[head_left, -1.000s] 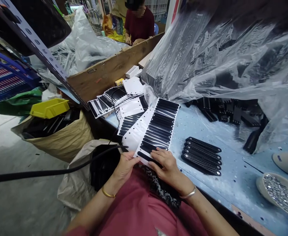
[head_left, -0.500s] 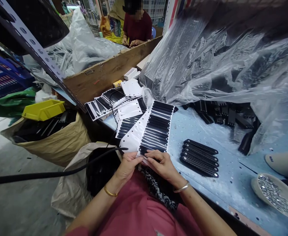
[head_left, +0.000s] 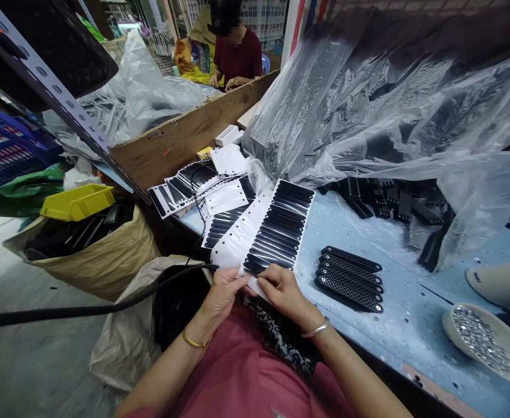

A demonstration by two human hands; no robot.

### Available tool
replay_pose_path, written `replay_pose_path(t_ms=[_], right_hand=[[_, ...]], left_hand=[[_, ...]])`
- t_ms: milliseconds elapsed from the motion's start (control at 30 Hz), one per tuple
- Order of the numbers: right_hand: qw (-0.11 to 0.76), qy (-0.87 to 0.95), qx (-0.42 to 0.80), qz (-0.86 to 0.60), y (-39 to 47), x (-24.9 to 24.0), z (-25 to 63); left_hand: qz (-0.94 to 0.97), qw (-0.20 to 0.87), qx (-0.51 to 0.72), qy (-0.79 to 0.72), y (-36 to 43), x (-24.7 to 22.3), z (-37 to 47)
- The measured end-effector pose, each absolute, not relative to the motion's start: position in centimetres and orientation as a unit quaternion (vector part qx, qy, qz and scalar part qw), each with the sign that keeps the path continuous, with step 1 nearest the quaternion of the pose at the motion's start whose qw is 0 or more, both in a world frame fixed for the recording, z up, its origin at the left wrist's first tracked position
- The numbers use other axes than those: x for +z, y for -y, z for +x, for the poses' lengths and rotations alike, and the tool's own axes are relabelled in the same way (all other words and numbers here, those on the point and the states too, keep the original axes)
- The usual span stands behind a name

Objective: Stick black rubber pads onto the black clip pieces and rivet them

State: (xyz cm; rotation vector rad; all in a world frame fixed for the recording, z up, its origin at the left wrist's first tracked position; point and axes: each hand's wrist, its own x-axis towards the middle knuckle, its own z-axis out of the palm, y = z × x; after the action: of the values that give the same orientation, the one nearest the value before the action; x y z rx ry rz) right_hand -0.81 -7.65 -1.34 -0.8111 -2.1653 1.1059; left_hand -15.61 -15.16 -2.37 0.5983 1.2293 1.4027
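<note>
Pinching a near corner of a white backing sheet (head_left: pixel 279 227) between thumb and fingers, the left hand (head_left: pixel 221 294) is steadying it, while the right hand (head_left: pixel 286 291) is curling its fingers over the near end; whether those fingertips are gripping a glossy black strip there, I cannot tell. The sheet is jutting past the near edge of the blue surface (head_left: pixel 415 348), its far end reaching inward. It is probably behaving as something light and bendy, its shine suggesting slipperiness and easy creasing, so the plain margin or a corner is offering the safest hold. Each strip is likely asking for a fingertip at one rounded end. Farther along, textured black bars (head_left: pixel 349 280) are lying side by side inside that edge. Beyond, loose strip sheets (head_left: pixel 226 194) are crowding the left corner, and clear plastic sheeting (head_left: pixel 368 125) is draping over the far side.
</note>
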Motion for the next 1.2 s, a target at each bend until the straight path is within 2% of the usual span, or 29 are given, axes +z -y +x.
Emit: replay_pose_path(t_ms=[167, 233, 300, 467, 600, 667, 733, 833, 933, 1033, 1133, 1200], right_hand=[[0.344, 0.634, 0.588, -0.366, 6.6, -2.2, -1.2], [0.375, 0.517, 0.662, -0.392, 6.5, -1.5, -1.0], [0.425, 0.444, 0.687, -0.387, 6.3, -0.3, -0.1], [0.57, 0.439, 0.549, -0.426, 5.5, 2.3, 6.9], [0.519, 0.572, 0.423, -0.474, 6.9, 2.2, 13.8], [0.472, 0.652, 0.366, -0.467, 8.3, 1.9, 15.5], [0.439, 0.712, 0.324, -0.442, 9.8, 1.6, 15.6], [0.403, 0.771, 0.273, -0.412, 11.6, 1.5, 14.4], [0.362, 0.81, 0.221, -0.405, 12.3, 1.4, 13.6], [0.392, 0.805, 0.199, -0.4, 12.5, 1.2, 14.5], [0.439, 0.772, 0.203, -0.411, 12.8, 0.9, 16.0], [0.435, 0.768, 0.197, -0.427, 12.9, 0.7, 16.7]], left_hand=[[0.217, 0.573, 0.6, -0.515, 15.0, -2.4, -16.2], [0.187, 0.565, 0.6, -0.534, 15.1, -2.5, -16.4], [0.162, 0.546, 0.599, -0.563, 15.1, -2.7, -16.6], [0.219, 0.464, 0.569, -0.643, 14.7, -3.8, -17.6], [0.343, 0.212, 0.506, -0.763, 15.7, -3.4, -18.3], [0.392, 0.137, 0.493, -0.765, 16.4, -2.3, -17.2], [0.43, 0.211, 0.489, -0.729, 16.6, -0.9, -14.7], [0.432, 0.481, 0.452, -0.615, 15.5, 0.9, -9.5], [0.377, 0.64, 0.417, -0.524, 13.4, 1.5, -5.0], [0.335, 0.702, 0.4, -0.484, 11.6, 1.3, -3.1], [0.315, 0.715, 0.402, -0.478, 10.7, 1.1, -2.7], [0.306, 0.722, 0.399, -0.475, 10.4, 1.1, -2.7]])
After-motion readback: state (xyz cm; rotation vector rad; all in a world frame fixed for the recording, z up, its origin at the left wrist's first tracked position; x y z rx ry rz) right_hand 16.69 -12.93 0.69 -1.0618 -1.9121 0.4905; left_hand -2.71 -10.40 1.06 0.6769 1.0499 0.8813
